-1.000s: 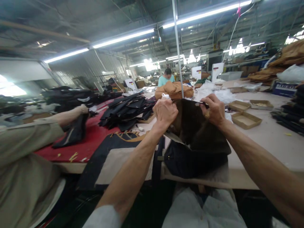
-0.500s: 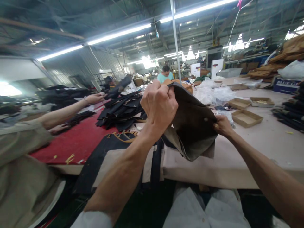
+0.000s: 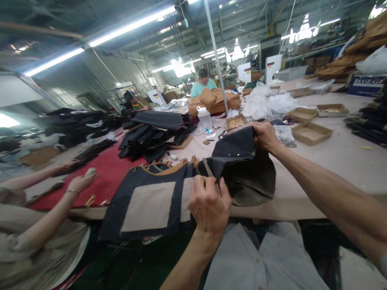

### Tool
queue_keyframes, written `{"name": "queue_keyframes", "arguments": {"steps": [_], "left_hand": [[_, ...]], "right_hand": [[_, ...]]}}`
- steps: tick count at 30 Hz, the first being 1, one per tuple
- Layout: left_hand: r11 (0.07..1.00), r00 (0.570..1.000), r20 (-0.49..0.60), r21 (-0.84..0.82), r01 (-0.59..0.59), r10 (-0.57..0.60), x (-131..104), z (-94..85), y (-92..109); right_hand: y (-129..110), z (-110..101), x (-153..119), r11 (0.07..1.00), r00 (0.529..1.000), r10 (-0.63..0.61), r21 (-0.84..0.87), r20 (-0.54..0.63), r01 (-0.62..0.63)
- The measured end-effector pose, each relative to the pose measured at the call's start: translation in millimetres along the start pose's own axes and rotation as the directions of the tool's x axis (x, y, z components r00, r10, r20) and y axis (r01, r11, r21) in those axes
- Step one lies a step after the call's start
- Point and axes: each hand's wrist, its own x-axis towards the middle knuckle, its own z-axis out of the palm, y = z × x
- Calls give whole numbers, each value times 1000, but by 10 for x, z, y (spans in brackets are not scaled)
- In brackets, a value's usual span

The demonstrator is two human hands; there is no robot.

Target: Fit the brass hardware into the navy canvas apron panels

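Note:
Between my hands, a dark fabric bag [image 3: 249,177] is held at the near edge of the pale table, its opening facing me and its dull brown-grey inside showing. My left hand [image 3: 210,203] is closed on the left side of its rim. At the upper right of the rim, my right hand [image 3: 266,137] pinches the cloth, fingertips partly hidden behind it. Small shiny studs dot the bag's navy outer face. Just left of it lies a flat navy piece with beige panels [image 3: 148,205], overhanging the table edge.
A co-worker's hand [image 3: 81,181] holds a small white thing over the red tabletop [image 3: 111,165] at left. Behind are a pile of dark fabric pieces [image 3: 151,137], a white bottle [image 3: 206,123] and a box of brass parts [image 3: 236,121]. Shallow cardboard boxes [image 3: 313,133] sit at right.
My left hand has come down with the bag's rim, and my right hand has moved up and left. The bag has turned. The co-worker's arm has drawn back from the dark pile.

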Motion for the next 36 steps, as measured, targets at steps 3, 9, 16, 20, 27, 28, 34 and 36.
{"name": "queue_keyframes", "arguments": {"steps": [3, 9, 16, 20, 27, 28, 34, 36], "left_hand": [[990, 995, -75, -116, -79, 70, -8, -12, 41], [580, 580, 108, -327, -746, 807, 144, 53, 249], [378, 285, 300, -323, -868, 910, 432, 555, 351], [194, 125, 207, -364, -911, 970, 520, 775, 384], [168, 48, 285, -413, -895, 957, 553, 1243, 439], [191, 72, 286, -414, -890, 956, 560, 1270, 424], [321, 220, 273, -418, -850, 937, 523, 1332, 308], [358, 254, 289, -400, -844, 923, 490, 1362, 295]], "right_hand": [[-150, 2, 18, 1000, 999, -1, -13, 36, 1], [-343, -8, -34, 995, 994, -86, -34, 70, 89], [-441, -118, -202, 990, 985, -134, -20, 107, 137], [-463, -148, -249, 992, 986, -126, 17, 109, 125], [-561, -318, -399, 997, 995, 10, 79, 103, -18], [-593, -369, -509, 991, 996, 68, 116, 50, -73], [-837, -358, -1636, 828, 884, 443, 447, -152, -338], [-850, -206, -1959, 800, 928, 371, 497, 32, -337]]}}
